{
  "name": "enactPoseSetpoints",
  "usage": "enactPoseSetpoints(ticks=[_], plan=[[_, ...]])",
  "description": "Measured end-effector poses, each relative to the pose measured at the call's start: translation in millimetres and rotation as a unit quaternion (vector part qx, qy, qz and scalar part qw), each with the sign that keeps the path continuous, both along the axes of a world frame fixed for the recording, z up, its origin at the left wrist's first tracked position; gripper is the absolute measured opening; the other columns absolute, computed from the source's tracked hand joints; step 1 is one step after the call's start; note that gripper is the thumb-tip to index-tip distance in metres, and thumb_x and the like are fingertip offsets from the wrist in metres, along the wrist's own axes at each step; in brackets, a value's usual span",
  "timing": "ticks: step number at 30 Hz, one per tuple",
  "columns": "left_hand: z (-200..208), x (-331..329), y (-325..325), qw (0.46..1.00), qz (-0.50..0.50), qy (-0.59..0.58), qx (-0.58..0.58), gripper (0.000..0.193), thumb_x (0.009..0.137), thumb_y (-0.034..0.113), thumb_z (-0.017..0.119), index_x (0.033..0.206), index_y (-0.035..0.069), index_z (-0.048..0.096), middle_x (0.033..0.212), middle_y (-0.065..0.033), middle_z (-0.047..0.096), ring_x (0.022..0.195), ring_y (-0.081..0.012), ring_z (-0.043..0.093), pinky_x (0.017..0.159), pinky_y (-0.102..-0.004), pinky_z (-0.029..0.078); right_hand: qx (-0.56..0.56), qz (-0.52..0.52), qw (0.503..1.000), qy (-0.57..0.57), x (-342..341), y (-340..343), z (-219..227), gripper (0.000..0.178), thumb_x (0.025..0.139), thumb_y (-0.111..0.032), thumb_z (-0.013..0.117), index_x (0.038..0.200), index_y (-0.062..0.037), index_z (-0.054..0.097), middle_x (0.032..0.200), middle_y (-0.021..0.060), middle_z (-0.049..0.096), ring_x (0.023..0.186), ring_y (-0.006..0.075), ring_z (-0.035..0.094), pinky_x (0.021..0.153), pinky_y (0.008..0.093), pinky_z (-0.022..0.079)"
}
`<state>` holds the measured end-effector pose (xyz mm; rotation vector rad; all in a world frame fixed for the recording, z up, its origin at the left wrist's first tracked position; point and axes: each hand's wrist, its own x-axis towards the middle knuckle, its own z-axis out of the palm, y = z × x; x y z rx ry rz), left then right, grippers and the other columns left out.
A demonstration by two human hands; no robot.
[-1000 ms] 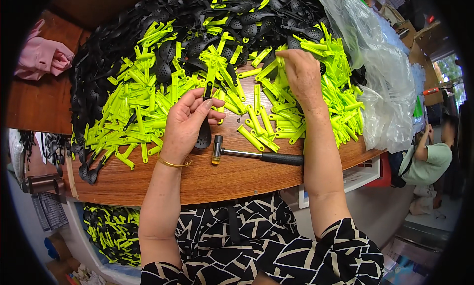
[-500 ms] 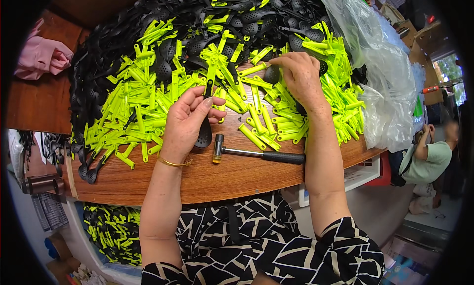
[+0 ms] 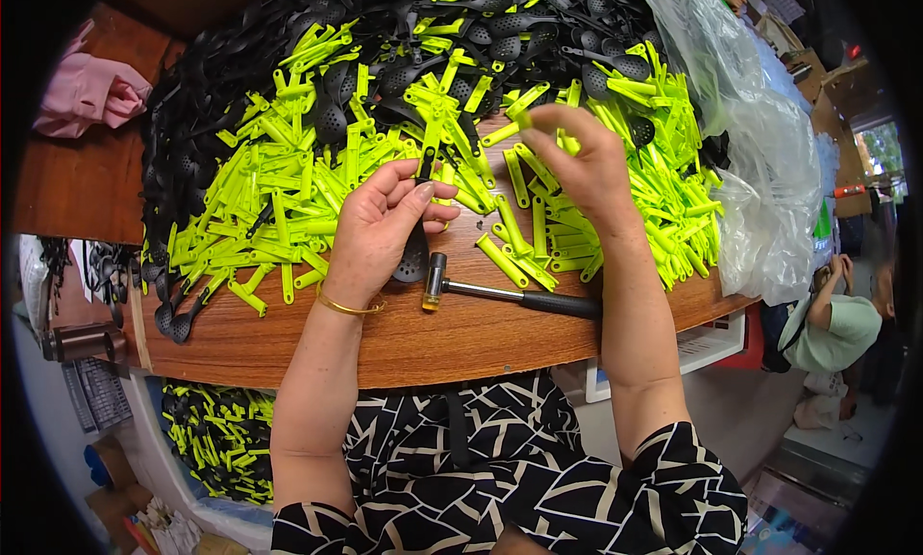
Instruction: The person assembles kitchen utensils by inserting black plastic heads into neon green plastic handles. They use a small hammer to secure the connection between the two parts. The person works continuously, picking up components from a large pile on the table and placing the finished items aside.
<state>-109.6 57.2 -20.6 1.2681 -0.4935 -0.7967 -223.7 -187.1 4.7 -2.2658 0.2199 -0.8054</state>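
My left hand (image 3: 383, 223) is closed around the narrow shaft of a black slotted spoon (image 3: 413, 257). The spoon's perforated bowl hangs below my fingers, and its upper end lies against the lime-green plastic handles. My right hand (image 3: 585, 161) is raised over the right side of the pile, thumb and index finger curled toward each other. A lime-green handle (image 3: 524, 121) shows at those fingertips, mostly hidden and slightly blurred. Another loose lime-green handle (image 3: 500, 134) lies just beneath them. The hammer (image 3: 481, 291), with its black grip, rests on the brown table (image 3: 461, 348) between my forearms.
Black slotted spoons (image 3: 240, 55) are heaped at the back. Lime-green handles (image 3: 240, 199) spread across the left and right. Clear plastic sheeting (image 3: 760, 190) borders the right, pink cloth (image 3: 91, 94) the left. A bin (image 3: 216, 440) of spoons stands below. Another person (image 3: 841, 324) is at far right.
My right hand has lifted slightly and its fingers have curled more. My left hand still holds the spoon. The whole view has shifted a little.
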Motion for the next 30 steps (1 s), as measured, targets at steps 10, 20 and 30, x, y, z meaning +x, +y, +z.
enactPoseSetpoints(ticks=[10,20,30], plan=[[7,-25,-8,0.999,-0.031,0.022,-0.008,0.03,0.11,0.009,0.057,0.136,-0.004,0.055,0.114,-0.0133,0.075,0.097,-0.0185,0.077,0.083,-0.0268,0.061,0.283,0.154,0.947,-0.002,11,51,0,0.04,0.094,-0.002,0.075,0.132,-0.006,0.064,0.102,0.0042,0.071,0.093,0.0083,0.068,0.082,0.024,0.054],[2,-25,-14,0.999,0.011,-0.038,0.019,0.021,0.109,0.013,0.06,0.121,-0.003,0.064,0.096,-0.0071,0.077,0.086,-0.0125,0.076,0.076,-0.0242,0.059,0.086,0.115,0.99,0.002,11,60,10,0.056,0.086,-0.004,0.08,0.139,-0.0131,0.067,0.125,0.01,0.069,0.103,0.021,0.069,0.087,0.0316,0.056],[7,-31,-6,0.958,0.037,-0.28,0.048,0.02,0.107,0.008,0.063,0.122,-0.004,0.067,0.095,-0.0076,0.077,0.083,-0.0108,0.074,0.076,-0.0255,0.06,0.231,0.194,0.953,0.044,7,45,0,0.025,0.095,-0.021,0.079,0.113,-0.0052,0.073,0.102,0.0024,0.074,0.101,0.0129,0.068,0.092,0.031,0.053]])
